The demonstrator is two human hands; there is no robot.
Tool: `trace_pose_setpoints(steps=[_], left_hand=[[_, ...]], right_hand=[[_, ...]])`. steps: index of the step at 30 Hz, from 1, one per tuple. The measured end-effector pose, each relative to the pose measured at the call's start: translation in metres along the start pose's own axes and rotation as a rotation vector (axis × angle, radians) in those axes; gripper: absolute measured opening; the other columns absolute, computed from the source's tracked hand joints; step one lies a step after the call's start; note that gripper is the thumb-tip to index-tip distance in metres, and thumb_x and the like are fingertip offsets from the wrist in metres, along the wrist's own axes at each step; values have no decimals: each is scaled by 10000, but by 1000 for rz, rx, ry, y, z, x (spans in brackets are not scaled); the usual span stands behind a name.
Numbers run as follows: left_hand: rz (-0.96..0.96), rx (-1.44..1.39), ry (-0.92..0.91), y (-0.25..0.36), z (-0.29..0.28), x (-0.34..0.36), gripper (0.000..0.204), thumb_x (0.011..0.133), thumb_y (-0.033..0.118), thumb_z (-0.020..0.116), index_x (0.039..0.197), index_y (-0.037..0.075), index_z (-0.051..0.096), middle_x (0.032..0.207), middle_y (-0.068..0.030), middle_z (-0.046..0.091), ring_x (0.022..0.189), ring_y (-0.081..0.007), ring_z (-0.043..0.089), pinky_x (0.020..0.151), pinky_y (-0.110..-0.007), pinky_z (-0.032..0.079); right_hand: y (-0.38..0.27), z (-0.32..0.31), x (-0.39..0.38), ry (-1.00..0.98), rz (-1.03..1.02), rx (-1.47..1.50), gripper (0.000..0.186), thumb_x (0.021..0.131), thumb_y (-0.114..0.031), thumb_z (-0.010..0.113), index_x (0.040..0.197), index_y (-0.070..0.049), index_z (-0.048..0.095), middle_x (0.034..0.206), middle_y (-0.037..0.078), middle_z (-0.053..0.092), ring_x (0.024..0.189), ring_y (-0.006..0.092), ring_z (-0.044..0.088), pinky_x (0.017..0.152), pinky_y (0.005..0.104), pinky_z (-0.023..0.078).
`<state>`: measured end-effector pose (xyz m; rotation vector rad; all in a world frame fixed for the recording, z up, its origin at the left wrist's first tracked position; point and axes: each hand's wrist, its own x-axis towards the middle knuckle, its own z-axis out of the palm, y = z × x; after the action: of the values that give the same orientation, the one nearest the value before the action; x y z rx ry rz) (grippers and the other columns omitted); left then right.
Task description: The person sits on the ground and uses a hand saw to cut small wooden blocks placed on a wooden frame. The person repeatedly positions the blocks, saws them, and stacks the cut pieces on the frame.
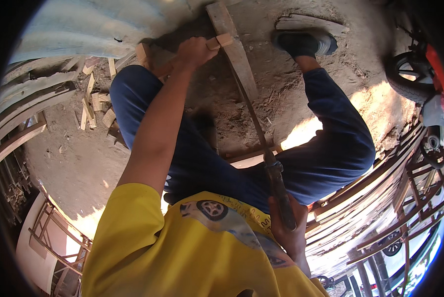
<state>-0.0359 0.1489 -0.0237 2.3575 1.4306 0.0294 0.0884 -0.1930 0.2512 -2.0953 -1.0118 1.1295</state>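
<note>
The left hand (pixel 194 52) is closing tightly around a stick (pixel 221 41), its fingers wrapping fully over the wood, and a short end is poking out past the fist. That end is lying over a plank (pixel 239 52), just beside the left hand. The right hand (pixel 285 236) is sitting well back, close to the body, and is curling around the handle (pixel 281 195) of a long, narrow tool (pixel 274 171) — whether a saw or a file, I cannot tell. Its blade (pixel 252 113) is running forward from the right hand to the plank, ending near the stick; whether the 2 are touching is not showing clearly.

The step in hand seems to be working the stick's end — probably cutting or trimming it — with the left hand bracing and the right hand guiding. The next move is likely calling for a firm left grip, fingers staying clear of the blade, and a straight stroke from the right hand.

Ahead and to the right of the left hand, a shoe (pixel 298 44) is resting on the ground (pixel 78 158). Offcuts (pixel 90 104) are lying to the left of the left hand.
</note>
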Motion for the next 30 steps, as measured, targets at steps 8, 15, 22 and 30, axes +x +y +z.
trace_pose_setpoints(steps=[8, 15, 22, 30], left_hand=[[35, 9, -72, 1, 3, -10, 445, 728, 484, 690, 842, 54, 708, 798, -175, 681, 777, -337, 670, 710, -452, 541], [-21, 52, -55, 3, -4, 0, 458, 723, 491, 703, 850, 52, 707, 804, -173, 682, 775, -331, 671, 714, -449, 542], [12, 74, -56, 3, 7, 3, 468, 735, 503, 691, 836, 46, 707, 804, -178, 684, 773, -322, 674, 693, -448, 543], [-35, 88, -99, 7, 1, 4, 473, 733, 500, 685, 839, 39, 702, 809, -189, 681, 782, -334, 672, 715, -444, 542]], right_hand=[[13, 7, 13, -15, -23, -46, 129, 865, -32, 598, 754, 23, 561, 555, 32, 539, 499, 39, 467, 433, 259, 332], [10, 20, 40, -66, 106, 157, 188, 872, -50, 610, 710, 2, 529, 519, 13, 490, 486, 32, 394, 424, 258, 311], [15, 7, 10, 58, 21, 96, 171, 863, -41, 611, 711, 6, 546, 521, 49, 515, 465, 49, 421, 415, 271, 327], [32, -2, -1, 11, 85, 167, 111, 848, -13, 611, 755, 33, 571, 521, 47, 524, 477, 32, 441, 417, 264, 329]])
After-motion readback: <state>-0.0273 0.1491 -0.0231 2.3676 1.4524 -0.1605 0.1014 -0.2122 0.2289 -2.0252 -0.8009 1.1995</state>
